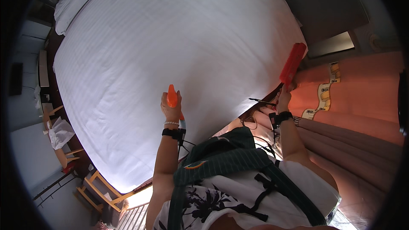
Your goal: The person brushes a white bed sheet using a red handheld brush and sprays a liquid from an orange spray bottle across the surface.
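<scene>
My left hand (169, 110) grips a spray bottle over the bed, its orange nozzle (172, 96) pointing away from me. Most of the bottle is hidden behind that hand and wrist. A white-sheeted bed (153, 51) spreads out before me, with soft creases in its striped cover. Off to the right, my right hand (283, 100) is closed around the handle of a red bed brush (293, 61). The brush head is tilted up and away, at the bed's right edge beside the curtain; whether its bristles touch the sheet, I cannot tell.
Orange and brown curtains (358, 95) hang close on my right. At the far left edge lies a white pillow (72, 9). A wooden-framed chair (102, 195) stands by the lower left corner, and a wooden stool (59, 156) bears a white cloth (60, 133).
</scene>
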Available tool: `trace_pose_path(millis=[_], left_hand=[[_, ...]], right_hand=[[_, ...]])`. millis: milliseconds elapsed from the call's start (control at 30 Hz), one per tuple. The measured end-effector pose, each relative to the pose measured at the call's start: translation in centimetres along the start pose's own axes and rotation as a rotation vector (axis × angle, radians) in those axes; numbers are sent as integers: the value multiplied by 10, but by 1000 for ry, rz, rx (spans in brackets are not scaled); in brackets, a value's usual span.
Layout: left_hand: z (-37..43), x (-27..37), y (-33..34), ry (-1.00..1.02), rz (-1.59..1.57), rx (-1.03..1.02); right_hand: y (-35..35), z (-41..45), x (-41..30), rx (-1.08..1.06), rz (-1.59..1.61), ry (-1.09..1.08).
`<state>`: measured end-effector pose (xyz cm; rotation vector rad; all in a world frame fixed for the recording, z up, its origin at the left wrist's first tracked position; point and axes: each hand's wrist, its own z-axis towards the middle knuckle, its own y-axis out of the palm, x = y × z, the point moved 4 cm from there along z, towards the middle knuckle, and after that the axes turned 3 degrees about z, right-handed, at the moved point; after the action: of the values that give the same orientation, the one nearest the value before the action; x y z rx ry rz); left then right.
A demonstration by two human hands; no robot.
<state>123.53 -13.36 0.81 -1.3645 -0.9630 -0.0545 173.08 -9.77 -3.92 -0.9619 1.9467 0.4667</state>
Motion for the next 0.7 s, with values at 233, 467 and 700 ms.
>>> trace_pose_path(millis=[233,467,700], left_hand=[[29,93,65,327,-99,21],[33,239,133,546,-70,-126],[50,353,171,811,-259,-99]], right_hand=[[18,91,-51,18,115,71],[-18,132,-77,124,76,-10],[-57,148,-72,191,146,77]])
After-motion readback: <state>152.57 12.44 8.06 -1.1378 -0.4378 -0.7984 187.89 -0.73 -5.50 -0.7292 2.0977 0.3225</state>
